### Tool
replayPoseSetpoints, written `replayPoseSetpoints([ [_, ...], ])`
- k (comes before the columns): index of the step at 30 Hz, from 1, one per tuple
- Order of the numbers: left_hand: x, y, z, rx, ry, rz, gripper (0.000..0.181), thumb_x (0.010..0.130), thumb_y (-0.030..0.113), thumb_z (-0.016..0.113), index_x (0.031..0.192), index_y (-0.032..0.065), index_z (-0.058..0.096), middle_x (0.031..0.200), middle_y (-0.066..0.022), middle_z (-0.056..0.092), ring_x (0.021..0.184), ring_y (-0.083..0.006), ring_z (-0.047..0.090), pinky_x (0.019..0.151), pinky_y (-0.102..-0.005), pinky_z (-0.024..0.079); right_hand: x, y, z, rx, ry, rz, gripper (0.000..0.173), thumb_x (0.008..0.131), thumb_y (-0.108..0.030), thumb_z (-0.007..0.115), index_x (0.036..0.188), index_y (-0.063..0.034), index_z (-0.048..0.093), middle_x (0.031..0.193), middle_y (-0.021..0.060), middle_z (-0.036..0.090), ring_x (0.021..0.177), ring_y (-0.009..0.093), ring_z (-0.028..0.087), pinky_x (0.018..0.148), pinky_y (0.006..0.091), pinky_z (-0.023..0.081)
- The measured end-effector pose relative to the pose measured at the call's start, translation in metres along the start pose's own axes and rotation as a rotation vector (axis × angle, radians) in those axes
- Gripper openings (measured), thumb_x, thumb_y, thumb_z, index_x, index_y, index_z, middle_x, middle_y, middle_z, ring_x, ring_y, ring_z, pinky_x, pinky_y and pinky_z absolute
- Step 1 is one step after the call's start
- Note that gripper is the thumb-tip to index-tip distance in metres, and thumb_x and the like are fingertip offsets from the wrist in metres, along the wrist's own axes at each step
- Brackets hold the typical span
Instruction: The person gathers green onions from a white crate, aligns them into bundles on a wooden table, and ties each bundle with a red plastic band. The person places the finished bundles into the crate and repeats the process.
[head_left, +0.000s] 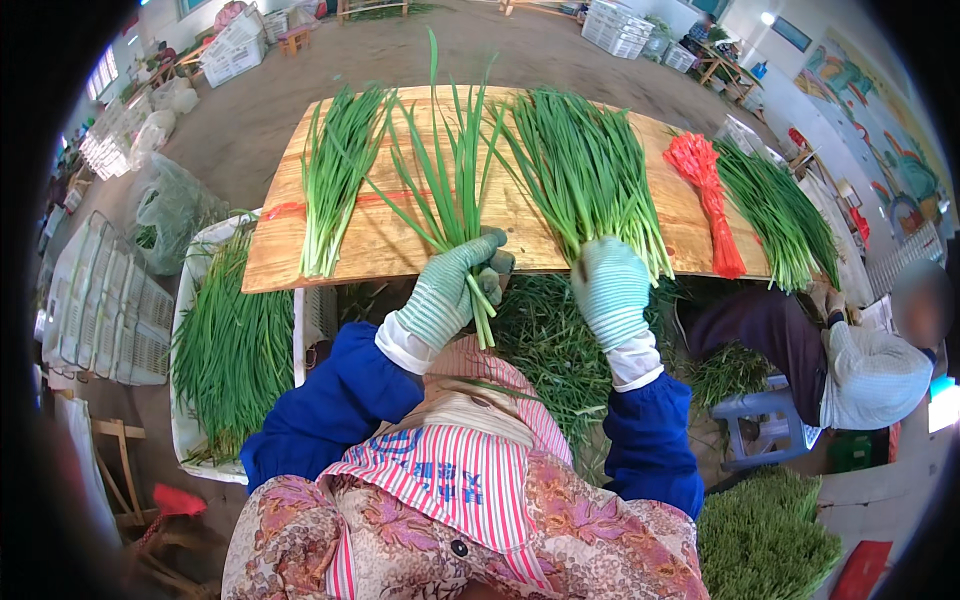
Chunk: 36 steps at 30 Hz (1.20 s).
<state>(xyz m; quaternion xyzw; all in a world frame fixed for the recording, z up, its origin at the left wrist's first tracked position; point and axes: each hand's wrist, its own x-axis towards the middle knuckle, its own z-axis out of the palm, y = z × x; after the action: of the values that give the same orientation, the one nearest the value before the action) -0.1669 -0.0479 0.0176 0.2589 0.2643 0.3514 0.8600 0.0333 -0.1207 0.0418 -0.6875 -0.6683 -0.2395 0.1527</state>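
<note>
In a green-and-white striped glove, my left hand (457, 281) grips a few long green leafy stalks (455, 187), seemingly garlic chives, their pale ends sticking out below the fingers. My right hand (611, 289), gloved alike, lies on the lower end of a large bunch of green stalks (589, 165) on the wooden board (405, 262); its fingertips are hidden, so whether it grips any cannot be told. A smaller bunch (337, 180) rests at the board's left. Right of the large bunch lie red plastic ties (705, 202) and further bunches (772, 210).
A white crate (180, 420) of long greens stands below the board's left end. Loose greens (555, 345) lie beneath the board. At the right a person (870, 367) sits close by, near a blue plastic stool (761, 424). Stacked white baskets (109, 307) stand at the left.
</note>
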Motion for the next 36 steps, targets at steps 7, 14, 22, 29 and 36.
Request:
replayPoseSetpoints([
  [7, -0.008, -0.026, -0.01, -0.063, -0.017, -0.017, 0.026, 0.089, 0.014, 0.055, 0.111, 0.0024, 0.055, 0.081, -0.0097, 0.064, 0.055, -0.0143, 0.058, 0.053, -0.03, 0.05, -0.019, -0.015, -0.001, 0.374, 0.412, 0.03, 0.015, 0.067, -0.005, 0.068, 0.08, -0.0056, 0.061, 0.08, 0.0117, 0.061, 0.074, 0.031, 0.058, 0.067, 0.0384, 0.045],
  [14, 0.003, -0.048, -0.016, -0.027, -0.113, -0.048, 0.021, 0.086, 0.012, 0.059, 0.103, -0.0002, 0.061, 0.083, -0.0092, 0.065, 0.06, -0.0128, 0.06, 0.054, -0.0266, 0.052, -0.053, -0.046, 0.002, 0.619, 0.273, -0.087, 0.019, 0.067, 0.001, 0.067, 0.084, -0.0051, 0.061, 0.086, 0.0112, 0.06, 0.079, 0.028, 0.057, 0.071, 0.0363, 0.044],
  [22, 0.002, -0.066, -0.016, 0.023, -0.095, 0.024, 0.019, 0.082, 0.007, 0.063, 0.099, -0.0017, 0.063, 0.086, -0.0081, 0.066, 0.072, -0.0152, 0.064, 0.062, -0.0245, 0.053, -0.058, -0.044, 0.013, 1.017, -0.046, 0.263, 0.013, 0.073, -0.006, 0.067, 0.084, -0.0014, 0.063, 0.078, 0.0107, 0.061, 0.069, 0.021, 0.061, 0.063, 0.0301, 0.047],
  [29, -0.008, -0.059, 0.004, 0.069, -0.061, 0.059, 0.026, 0.085, 0.006, 0.059, 0.108, -0.0048, 0.059, 0.097, -0.0131, 0.064, 0.089, -0.0215, 0.063, 0.082, -0.0312, 0.051, -0.08, -0.041, 0.017, 1.355, 0.042, 0.645, 0.007, 0.08, -0.005, 0.061, 0.084, 0.0008, 0.061, 0.071, 0.0012, 0.059, 0.062, 0.006, 0.051, 0.056, 0.0215, 0.042],
  [36, -0.002, -0.041, -0.01, -0.108, -0.164, -0.006, 0.03, 0.089, 0.011, 0.053, 0.114, -0.0061, 0.052, 0.106, -0.0186, 0.061, 0.095, -0.0314, 0.061, 0.088, -0.0422, 0.05, -0.141, 0.007, 0.024, 0.732, -0.444, 0.307, 0.013, 0.079, -0.01, 0.061, 0.086, 0.0002, 0.065, 0.071, 0.0108, 0.063, 0.06, 0.018, 0.059, 0.059, 0.0308, 0.048],
])
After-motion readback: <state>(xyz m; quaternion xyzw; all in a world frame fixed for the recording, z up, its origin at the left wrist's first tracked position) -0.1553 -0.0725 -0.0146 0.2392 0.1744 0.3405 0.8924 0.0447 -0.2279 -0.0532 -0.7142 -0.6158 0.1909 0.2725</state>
